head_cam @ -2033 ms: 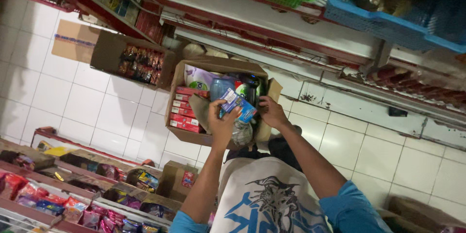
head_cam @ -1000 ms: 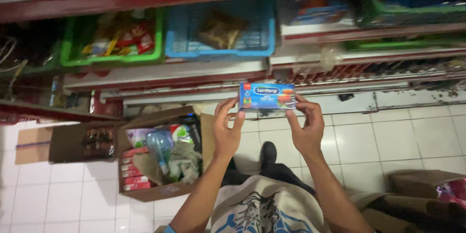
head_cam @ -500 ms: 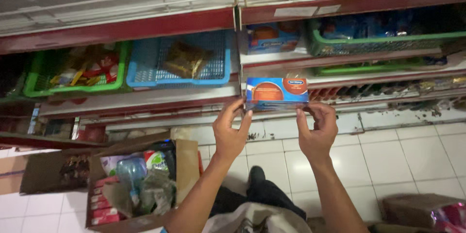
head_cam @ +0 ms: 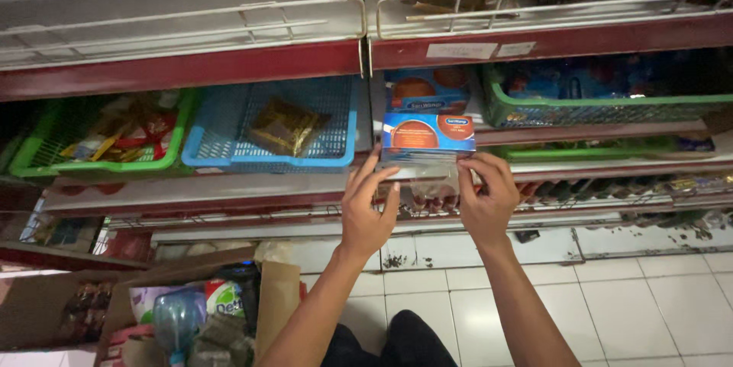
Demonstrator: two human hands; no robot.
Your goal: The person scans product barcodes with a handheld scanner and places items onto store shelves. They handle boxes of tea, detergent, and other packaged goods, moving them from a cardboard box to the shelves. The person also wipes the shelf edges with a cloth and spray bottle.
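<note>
Shelving unit, red-edged tiers with wire rails, fills the top of the view; white tiled floor below. Middle tier, left to right: green basket with mixed packets, blue basket holding one dark gold packet, then a narrow slot with an identical blue-orange pack already seated, then another green basket of blue goods. Open cardboard box of mixed stock sits on the floor, lower left.

Step in hand, as I read it: shelving. Blue-orange snack pack is held flat at the mouth of that slot, just below and in front of the seated one.

Left hand: fingers extended up, tips pinching the pack's lower-left edge. Right hand: fingers curled, pinching the lower-right edge. Both clamped on it, neither spread free.

Next move likely calls for: keep the pack level, push straight in between blue basket wall and green basket wall, land it against the seated pack, then let go.
</note>
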